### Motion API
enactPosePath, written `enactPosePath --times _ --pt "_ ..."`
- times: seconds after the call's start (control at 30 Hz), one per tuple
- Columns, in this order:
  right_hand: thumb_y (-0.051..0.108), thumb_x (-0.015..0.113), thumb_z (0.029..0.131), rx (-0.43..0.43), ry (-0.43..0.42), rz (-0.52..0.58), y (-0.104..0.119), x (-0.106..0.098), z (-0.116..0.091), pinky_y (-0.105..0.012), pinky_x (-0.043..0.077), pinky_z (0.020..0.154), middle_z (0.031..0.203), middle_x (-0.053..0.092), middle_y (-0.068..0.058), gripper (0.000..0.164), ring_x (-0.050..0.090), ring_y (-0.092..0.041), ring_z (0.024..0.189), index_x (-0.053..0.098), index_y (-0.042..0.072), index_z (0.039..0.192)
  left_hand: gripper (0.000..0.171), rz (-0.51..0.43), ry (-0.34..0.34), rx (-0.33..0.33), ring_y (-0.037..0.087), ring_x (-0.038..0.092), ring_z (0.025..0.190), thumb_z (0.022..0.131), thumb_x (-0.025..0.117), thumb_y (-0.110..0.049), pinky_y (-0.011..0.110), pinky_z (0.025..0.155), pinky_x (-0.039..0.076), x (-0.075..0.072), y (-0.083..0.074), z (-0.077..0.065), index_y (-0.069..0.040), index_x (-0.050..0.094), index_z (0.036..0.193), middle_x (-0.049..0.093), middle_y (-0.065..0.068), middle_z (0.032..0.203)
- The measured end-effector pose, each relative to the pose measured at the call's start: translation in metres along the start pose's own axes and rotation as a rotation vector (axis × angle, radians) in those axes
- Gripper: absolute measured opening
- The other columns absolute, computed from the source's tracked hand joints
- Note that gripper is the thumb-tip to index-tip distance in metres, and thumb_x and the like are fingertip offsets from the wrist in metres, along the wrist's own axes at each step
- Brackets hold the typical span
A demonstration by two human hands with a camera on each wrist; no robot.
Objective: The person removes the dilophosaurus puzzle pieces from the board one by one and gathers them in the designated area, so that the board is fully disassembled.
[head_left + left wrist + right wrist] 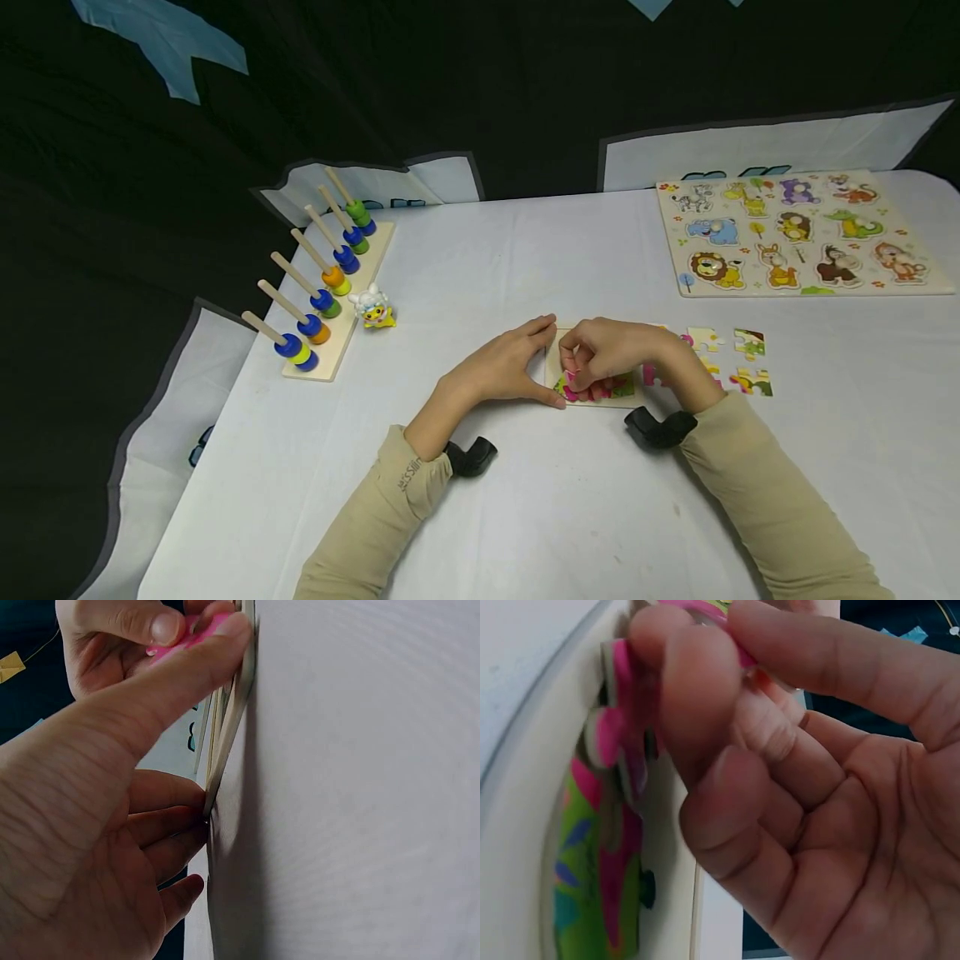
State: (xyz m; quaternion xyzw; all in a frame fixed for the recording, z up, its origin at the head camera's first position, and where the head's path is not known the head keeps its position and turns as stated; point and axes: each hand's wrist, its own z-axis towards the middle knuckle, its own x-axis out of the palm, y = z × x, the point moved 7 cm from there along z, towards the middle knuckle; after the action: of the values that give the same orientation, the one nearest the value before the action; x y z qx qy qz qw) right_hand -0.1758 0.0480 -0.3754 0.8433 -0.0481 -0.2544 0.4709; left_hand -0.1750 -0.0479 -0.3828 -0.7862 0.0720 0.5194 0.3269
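Note:
A small wooden puzzle board (552, 358) lies on the white table, partly filled with green and pink pieces along its near side. My left hand (504, 367) spans the board's left end, fingertips at the far corner and thumb at the near one. My right hand (611, 346) is over the board and pinches a pink puzzle piece (180, 646) between thumb and fingers. That piece is close to the left thumb in the left wrist view. Fitted pieces (592, 862) show in the right wrist view; my right hand hides part of the board in the head view.
Several loose puzzle pieces (750, 343) lie right of the board, some behind the right forearm. An animal peg puzzle (798, 233) sits at the back right. At left stand a rack (337, 337) of pegs with coloured rings and a small sheep-like figurine (372, 307).

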Motion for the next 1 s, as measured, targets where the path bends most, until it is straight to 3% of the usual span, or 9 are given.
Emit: enactPosePath --times 0.5,0.73,0.87,1.0 --pt "0.0 0.06 0.076 0.02 -0.02 -0.042 -0.006 -0.01 -0.009 -0.022 0.041 0.046 0.059 0.064 -0.006 0.007 0.057 -0.014 0.048 0.053 0.003 0.078 0.104 0.005 -0.003 -0.003 0.012 0.016 0.14 0.064 0.069 -0.061 0.031 0.113 0.022 -0.001 -0.002 -0.001 -0.009 0.025 0.143 0.015 -0.001 0.153" --pt "0.001 0.06 0.077 -0.048 -0.076 -0.034 -0.003 -0.018 -0.011 -0.025 0.047 0.048 0.057 0.062 -0.007 0.003 0.056 -0.014 0.049 0.06 0.0 0.079 0.105 0.011 -0.001 -0.006 0.012 0.016 0.14 0.064 0.07 -0.061 0.03 0.113 0.022 -0.001 -0.002 -0.001 -0.009 0.025 0.143 0.015 -0.001 0.153" --pt "0.002 0.058 0.077 -0.054 -0.102 -0.088 -0.002 -0.021 -0.013 -0.021 0.038 0.045 0.052 0.048 0.003 0.006 0.044 -0.009 0.047 0.058 0.002 0.071 0.105 0.01 -0.004 -0.002 0.013 0.016 0.14 0.064 0.07 -0.061 0.031 0.113 0.023 -0.001 -0.002 -0.001 -0.009 0.025 0.143 0.015 0.0 0.153" --pt "0.005 0.058 0.079 -0.056 -0.149 -0.117 -0.002 -0.024 -0.016 -0.02 0.03 0.044 0.052 0.041 0.004 0.012 0.037 -0.009 0.047 0.055 0.004 0.067 0.105 0.009 -0.003 0.0 0.013 0.016 0.14 0.065 0.069 -0.061 0.031 0.113 0.023 -0.001 -0.002 -0.001 -0.008 0.024 0.143 0.015 0.0 0.153"
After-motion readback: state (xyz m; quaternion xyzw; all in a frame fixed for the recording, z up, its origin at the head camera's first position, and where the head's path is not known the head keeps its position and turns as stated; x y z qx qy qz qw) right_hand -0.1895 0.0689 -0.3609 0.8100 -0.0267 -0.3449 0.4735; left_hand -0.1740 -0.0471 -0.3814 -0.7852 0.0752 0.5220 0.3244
